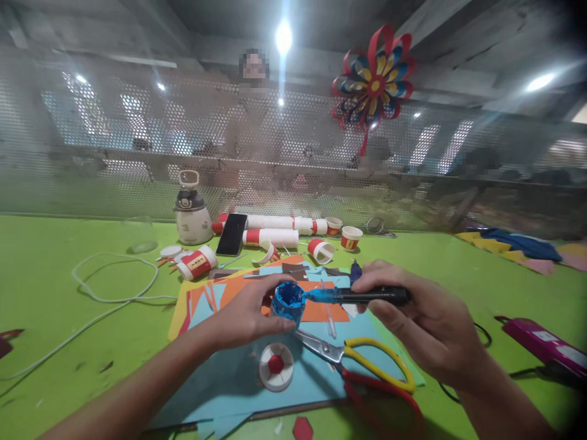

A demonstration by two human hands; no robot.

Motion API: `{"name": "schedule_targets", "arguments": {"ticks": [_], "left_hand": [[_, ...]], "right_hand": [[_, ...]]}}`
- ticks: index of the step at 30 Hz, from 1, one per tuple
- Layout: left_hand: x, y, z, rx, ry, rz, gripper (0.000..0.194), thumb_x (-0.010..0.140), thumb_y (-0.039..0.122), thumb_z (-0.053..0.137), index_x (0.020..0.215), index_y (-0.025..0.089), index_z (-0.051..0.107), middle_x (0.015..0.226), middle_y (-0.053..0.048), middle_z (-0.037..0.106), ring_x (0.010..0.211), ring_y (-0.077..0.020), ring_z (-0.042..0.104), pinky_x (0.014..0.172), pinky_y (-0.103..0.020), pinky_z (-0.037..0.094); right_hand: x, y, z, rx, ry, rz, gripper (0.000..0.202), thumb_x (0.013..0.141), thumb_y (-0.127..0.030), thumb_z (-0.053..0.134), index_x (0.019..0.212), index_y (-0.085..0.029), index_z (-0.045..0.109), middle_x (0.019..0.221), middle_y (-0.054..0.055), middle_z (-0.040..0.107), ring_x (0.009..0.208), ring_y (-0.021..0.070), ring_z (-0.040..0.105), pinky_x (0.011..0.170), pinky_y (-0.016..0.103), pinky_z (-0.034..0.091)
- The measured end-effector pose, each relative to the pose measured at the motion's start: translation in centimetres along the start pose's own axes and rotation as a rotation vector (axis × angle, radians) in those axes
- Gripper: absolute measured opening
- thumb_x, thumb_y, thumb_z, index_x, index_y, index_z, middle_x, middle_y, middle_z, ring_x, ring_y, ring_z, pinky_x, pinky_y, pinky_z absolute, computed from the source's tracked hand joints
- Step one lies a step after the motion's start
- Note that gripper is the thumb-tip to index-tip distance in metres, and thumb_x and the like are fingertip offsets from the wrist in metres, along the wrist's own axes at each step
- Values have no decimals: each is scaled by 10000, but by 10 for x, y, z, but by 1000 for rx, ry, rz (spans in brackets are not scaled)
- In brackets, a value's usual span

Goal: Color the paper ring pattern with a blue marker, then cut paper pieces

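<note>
My left hand is wrapped round a small blue-stained jar, its open mouth tilted toward me and blue inside. Between the fingers of my right hand is a black-handled brush, with its blue-coated tip at the jar's right rim. Below the jar lies a white disc with a red centre on light blue paper. Scissors with yellow and red handles lie partly open under and right of the jar. The jar's left side is covered by my fingers.
Behind the paper stand a bottle, a phone, paper cups and cup rolls. A white cable loops at left. A magenta tool lies at right. A person is behind the mesh, near a paper flower.
</note>
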State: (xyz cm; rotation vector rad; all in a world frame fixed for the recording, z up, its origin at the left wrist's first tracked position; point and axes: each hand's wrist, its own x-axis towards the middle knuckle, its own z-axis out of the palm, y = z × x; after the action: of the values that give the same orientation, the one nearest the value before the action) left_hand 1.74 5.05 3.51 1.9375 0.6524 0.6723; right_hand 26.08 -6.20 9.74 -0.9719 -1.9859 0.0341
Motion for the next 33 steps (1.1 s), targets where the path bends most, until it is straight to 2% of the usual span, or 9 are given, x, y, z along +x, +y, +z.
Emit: {"name": "schedule_targets", "arguments": {"ticks": [5,9,12,15,20,23,29,33], "left_hand": [[0,-1,2,-2,-13,-6,616,719,366,790,1265,229,540,1245,-95,597,1079,-282,608,938,-469,492],[0,-2,1,-25,-16,-27,644,707,416,800,1260,215,539,1180,-90,618,1032,-276,622,928,-464,490],[1,-3,0,-47,-10,-31,651,701,421,806,1260,219,538,1145,-76,627,1012,-267,623,917,-452,490],[1,-4,-3,-72,-21,-38,656,688,394,815,1259,224,541,1137,-70,634,1014,-271,626,911,-450,493],[1,-4,-7,-84,-84,-8,605,703,357,805,1242,231,560,1177,-73,642,1060,-289,623,940,-468,484],[1,-3,-9,-55,-77,-2,610,706,373,804,1249,237,561,1190,-76,648,1079,-298,623,948,-478,479],[-1,4,-8,-28,-70,10,664,723,349,781,1325,270,510,1242,-76,619,1109,-299,595,952,-475,465],[-1,7,-8,-15,-78,5,607,690,350,785,1220,217,520,1063,-55,611,968,-251,587,846,-399,480]], "right_hand": [[0,-2,4,-8,-56,-28,179,950,-220,541,1118,-276,569,984,25,671,900,151,659,752,226,531],[0,-3,7,-19,-93,-41,170,946,-211,541,1102,-278,557,978,33,668,977,172,645,727,225,525],[-1,-4,6,-53,-128,-49,195,942,-199,542,1115,-289,541,990,20,672,1050,175,622,843,246,506],[-2,-5,2,-62,-213,-69,244,928,-169,544,1143,-284,523,1002,12,666,1019,171,620,963,295,461],[-1,-7,-6,-11,-346,-60,280,924,-123,517,1156,-280,497,1028,7,639,978,148,608,1003,317,434],[0,-7,-10,5,-350,-58,273,933,-133,507,1160,-284,497,1013,15,619,965,150,597,928,298,472],[1,-7,-14,-39,-269,-51,316,934,-139,491,1211,-289,484,1064,46,644,1082,192,602,931,302,497],[2,-7,-14,-89,-278,-36,354,921,-131,499,1242,-278,477,1108,67,650,1102,213,611,901,308,527]]}}
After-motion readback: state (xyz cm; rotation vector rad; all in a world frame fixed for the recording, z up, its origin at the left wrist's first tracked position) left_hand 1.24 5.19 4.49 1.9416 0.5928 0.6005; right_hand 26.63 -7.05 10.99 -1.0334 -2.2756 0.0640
